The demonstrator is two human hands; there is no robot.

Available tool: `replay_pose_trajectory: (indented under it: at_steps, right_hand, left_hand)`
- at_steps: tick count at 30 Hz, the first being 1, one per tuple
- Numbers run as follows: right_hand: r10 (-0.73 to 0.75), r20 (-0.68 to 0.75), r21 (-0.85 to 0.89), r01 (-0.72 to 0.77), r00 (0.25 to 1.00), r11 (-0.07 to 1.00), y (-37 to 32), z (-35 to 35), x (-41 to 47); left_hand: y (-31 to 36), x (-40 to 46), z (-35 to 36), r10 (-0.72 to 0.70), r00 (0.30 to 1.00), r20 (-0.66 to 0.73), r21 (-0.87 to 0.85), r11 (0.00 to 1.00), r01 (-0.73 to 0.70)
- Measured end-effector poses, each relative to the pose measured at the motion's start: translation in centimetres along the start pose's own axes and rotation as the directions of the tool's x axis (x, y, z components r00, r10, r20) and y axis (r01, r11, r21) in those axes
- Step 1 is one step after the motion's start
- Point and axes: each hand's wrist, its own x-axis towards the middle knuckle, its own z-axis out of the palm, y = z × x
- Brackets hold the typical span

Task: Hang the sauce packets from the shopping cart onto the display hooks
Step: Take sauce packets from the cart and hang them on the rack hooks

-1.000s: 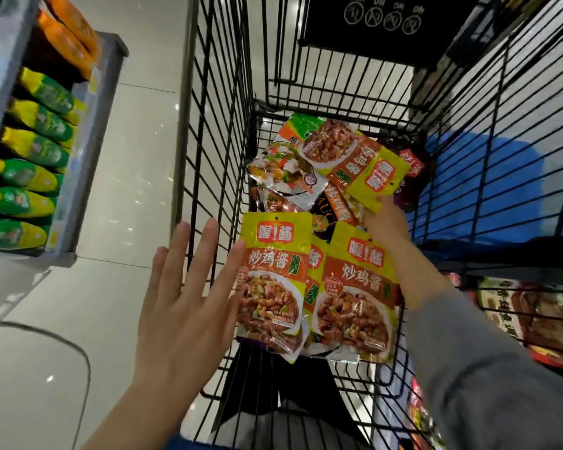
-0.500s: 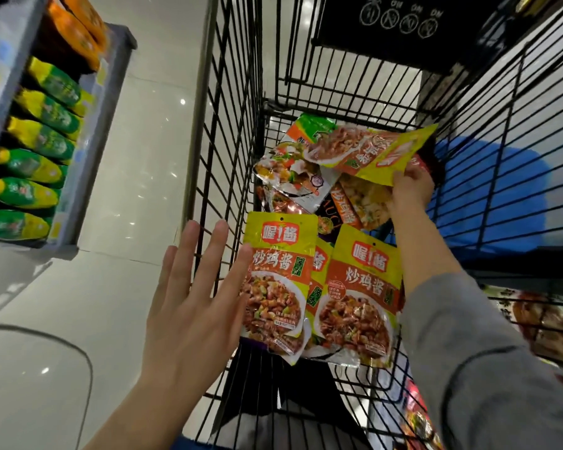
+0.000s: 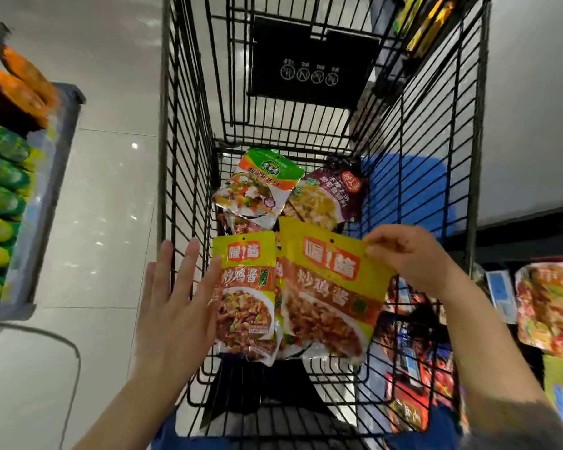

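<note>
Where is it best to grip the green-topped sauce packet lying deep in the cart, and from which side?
Probably at its green header edge, reaching down from above. The green-topped packet lies flat on the pile with that edge free and pointing to the cart's far end, while wire walls close the sides.

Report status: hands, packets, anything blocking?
Left hand open, fingertips against yellow packet. Right hand pinching second yellow packet by its top corner. More packets in cart. Nothing blocking.
</note>
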Motion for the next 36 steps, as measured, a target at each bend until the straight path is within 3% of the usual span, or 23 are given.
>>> replay_pose_trajectory:
  at_steps: [3, 7, 9, 11, 14, 16, 20, 24, 26, 31, 34, 36]
  right_hand:
    - [0.174, 0.028, -0.251, -0.162, 0.984, 0.954, 4.6, 3.1, 3.3]
    - [0.329, 0.024, -0.636, -0.24, 0.944, 0.733, 10.9, 8.8, 9.0]
    - [0.357, 0.004, -0.716, -0.246, 0.934, 0.653, 12.8, 10.5, 11.5]
    - [0.38, 0.002, -0.702, -0.269, 0.925, 0.659, 14.1, 11.4, 13.8]
    - [0.364, 0.121, -0.614, -0.218, 0.924, 0.759, 15.5, 12.0, 16.9]
    - [0.364, 0.21, -0.54, -0.203, 0.907, 0.817, 15.8, 11.9, 18.1]
    - [0.391, 0.314, -0.558, -0.165, 0.865, 0.813, 16.3, 11.1, 18.6]
    - [0.333, 0.258, -0.573, -0.134, 0.907, 0.808, 16.1, 10.1, 17.1]
    - [0.356, 0.257, -0.595, -0.143, 0.898, 0.791, 16.4, 10.1, 16.2]
    - [0.365, 0.192, -0.544, -0.211, 0.911, 0.812, 18.2, 10.9, 15.5]
    - [0.318, 0.148, -0.565, -0.184, 0.937, 0.805, 17.9, 10.8, 15.6]
    - [0.311, 0.142, -0.563, -0.182, 0.94, 0.806, 17.3, 10.7, 15.5]
  left_hand:
    - [0.1, 0.0, 0.0, 0.004, 1.0, -0.019, -0.002, 1.0, -0.004]
    - [0.0, -0.1, 0.3, -0.012, 1.0, 0.008, 0.038, 0.999, 0.011]
    - [0.2, -0.1, 0.4, -0.008, 0.999, 0.044, 0.088, 0.996, 0.005]
    - [0.3, -0.2, 0.4, -0.007, 0.996, 0.084, 0.14, 0.99, -0.005]
    - [0.8, -0.4, 0.3, -0.054, 0.989, 0.14, 0.16, 0.987, 0.031]
    - [2.3, 0.0, 0.3, -0.052, 0.983, 0.175, 0.085, 0.996, 0.038]
    - [5.9, 4.0, 3.4, 0.076, 0.95, 0.303, -0.069, 0.996, -0.058]
    - [5.3, 10.5, 11.5, -0.122, 0.858, 0.5, -0.133, 0.968, 0.215]
    - [4.1, 12.3, 15.7, -0.15, 0.823, 0.547, -0.105, 0.964, 0.245]
    - [2.2, 13.4, 21.0, -0.053, 0.751, 0.659, 0.0, 0.998, 0.071]
    - [2.3, 14.1, 21.3, 0.032, 0.806, 0.591, -0.032, 0.999, -0.016]
    - [2.6, 14.2, 20.8, 0.159, 0.86, 0.485, -0.033, 0.986, -0.163]
